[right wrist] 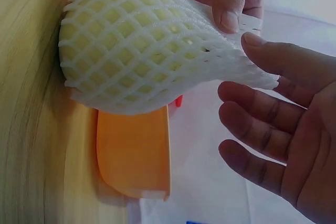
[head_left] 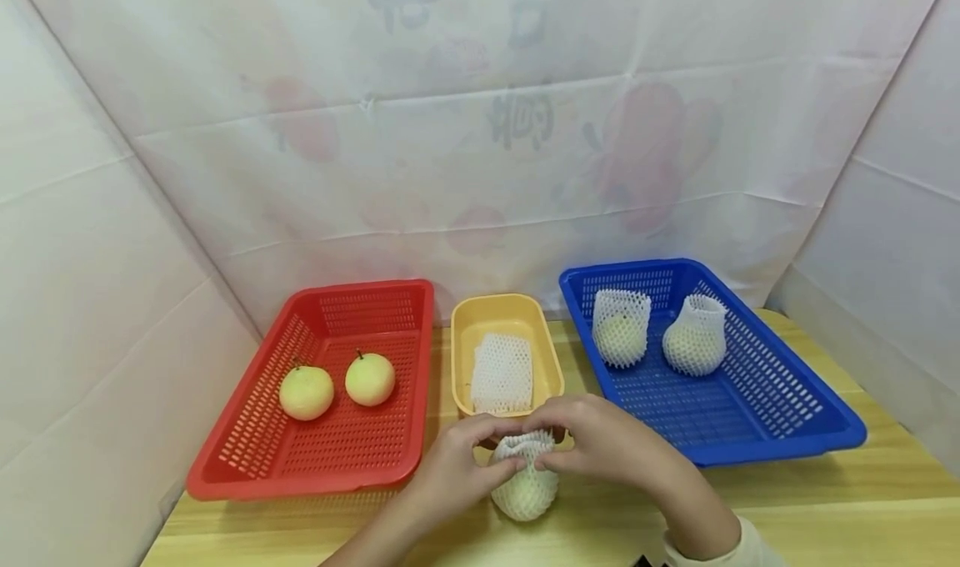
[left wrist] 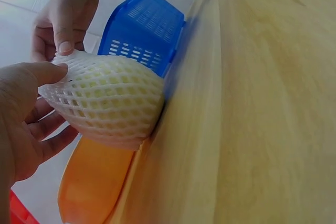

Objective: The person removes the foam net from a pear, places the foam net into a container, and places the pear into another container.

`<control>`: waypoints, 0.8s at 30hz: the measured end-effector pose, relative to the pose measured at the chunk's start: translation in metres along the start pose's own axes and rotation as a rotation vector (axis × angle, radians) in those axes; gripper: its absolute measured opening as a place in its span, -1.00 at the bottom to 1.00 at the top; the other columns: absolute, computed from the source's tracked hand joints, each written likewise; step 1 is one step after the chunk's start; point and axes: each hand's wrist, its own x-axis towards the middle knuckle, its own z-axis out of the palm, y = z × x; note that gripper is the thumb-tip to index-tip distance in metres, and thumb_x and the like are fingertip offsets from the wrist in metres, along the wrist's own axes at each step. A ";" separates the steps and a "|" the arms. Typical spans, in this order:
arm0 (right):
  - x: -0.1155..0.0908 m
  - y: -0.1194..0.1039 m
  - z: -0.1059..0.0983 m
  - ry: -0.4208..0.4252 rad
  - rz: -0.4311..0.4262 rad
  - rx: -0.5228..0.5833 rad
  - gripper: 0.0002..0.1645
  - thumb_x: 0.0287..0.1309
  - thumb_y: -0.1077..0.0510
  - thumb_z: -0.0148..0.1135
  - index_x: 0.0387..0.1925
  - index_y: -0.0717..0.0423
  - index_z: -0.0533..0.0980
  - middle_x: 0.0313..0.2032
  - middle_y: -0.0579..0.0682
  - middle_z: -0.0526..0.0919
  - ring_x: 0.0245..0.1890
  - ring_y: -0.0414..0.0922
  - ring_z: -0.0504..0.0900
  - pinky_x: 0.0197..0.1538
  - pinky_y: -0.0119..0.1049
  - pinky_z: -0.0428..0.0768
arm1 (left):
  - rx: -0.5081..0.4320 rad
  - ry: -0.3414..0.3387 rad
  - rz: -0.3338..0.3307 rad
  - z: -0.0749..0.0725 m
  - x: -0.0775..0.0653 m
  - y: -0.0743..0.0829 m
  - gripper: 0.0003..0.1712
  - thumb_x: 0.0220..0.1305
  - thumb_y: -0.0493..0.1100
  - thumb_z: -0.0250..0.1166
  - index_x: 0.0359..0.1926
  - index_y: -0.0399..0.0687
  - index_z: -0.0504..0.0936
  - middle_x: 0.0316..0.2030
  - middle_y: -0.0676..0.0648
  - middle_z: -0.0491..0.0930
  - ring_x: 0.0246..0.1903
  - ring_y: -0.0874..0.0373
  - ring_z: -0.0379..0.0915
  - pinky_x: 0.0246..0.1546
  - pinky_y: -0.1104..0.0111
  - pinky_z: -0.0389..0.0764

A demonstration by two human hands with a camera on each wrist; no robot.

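Observation:
A pale yellow pear in a white foam net (head_left: 525,494) stands on the table at the front middle, the net's gathered top upward. My left hand (head_left: 456,464) pinches one side of that top between thumb and fingers. On the opposite side my right hand (head_left: 600,440) grips the net's edge, thumb in front and index finger behind. In the right wrist view the net (right wrist: 131,45) covers the pear closely and narrows toward its loose end. The left wrist view shows both thumbs near each other on the net (left wrist: 113,98).
Two bare pears (head_left: 307,393) lie in a red basket (head_left: 352,459) at left. Behind my hands, a yellow tray (head_left: 465,325) holds flat foam nets (head_left: 502,373). At right, a blue basket (head_left: 675,429) contains two netted pears (head_left: 694,338). A white cloth (head_left: 450,167) hangs behind.

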 end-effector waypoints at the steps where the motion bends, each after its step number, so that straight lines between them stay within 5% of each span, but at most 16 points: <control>1: 0.000 0.000 0.001 -0.010 0.010 0.004 -0.69 0.07 0.05 0.46 -0.11 -0.08 0.68 -0.20 -0.28 0.70 -0.26 -0.39 0.59 -0.20 -0.40 0.64 | -0.009 0.002 -0.006 -0.001 -0.001 0.000 -0.66 0.13 -0.16 0.48 -0.04 0.10 0.70 -0.12 0.16 0.70 -0.13 0.33 0.60 -0.14 0.37 0.69; 6: 0.000 0.000 0.002 -0.047 0.058 0.008 -0.81 0.12 -0.01 0.42 -0.21 -0.10 0.69 -0.28 -0.32 0.67 -0.30 -0.41 0.56 -0.23 -0.42 0.61 | -0.031 -0.014 -0.029 -0.002 -0.005 -0.001 -0.78 0.12 -0.14 0.48 -0.17 0.10 0.72 -0.16 0.17 0.68 -0.16 0.34 0.58 -0.17 0.41 0.68; 14: -0.002 0.002 0.000 -0.026 0.070 -0.011 -0.88 0.15 -0.02 0.40 -0.28 -0.15 0.68 -0.27 -0.33 0.68 -0.26 -0.38 0.60 -0.20 -0.37 0.63 | 0.008 -0.091 -0.081 -0.001 -0.004 0.000 -0.75 0.14 -0.08 0.47 -0.12 0.13 0.73 -0.08 0.19 0.64 -0.08 0.34 0.56 -0.11 0.45 0.65; 24: 0.000 0.001 -0.001 -0.030 0.072 -0.004 -0.87 0.15 -0.05 0.40 -0.29 -0.16 0.67 -0.29 -0.34 0.67 -0.28 -0.41 0.58 -0.23 -0.39 0.62 | 0.013 -0.032 -0.032 0.002 -0.005 -0.004 -0.83 0.21 -0.09 0.42 -0.16 0.08 0.74 -0.10 0.17 0.66 -0.09 0.30 0.58 -0.11 0.39 0.67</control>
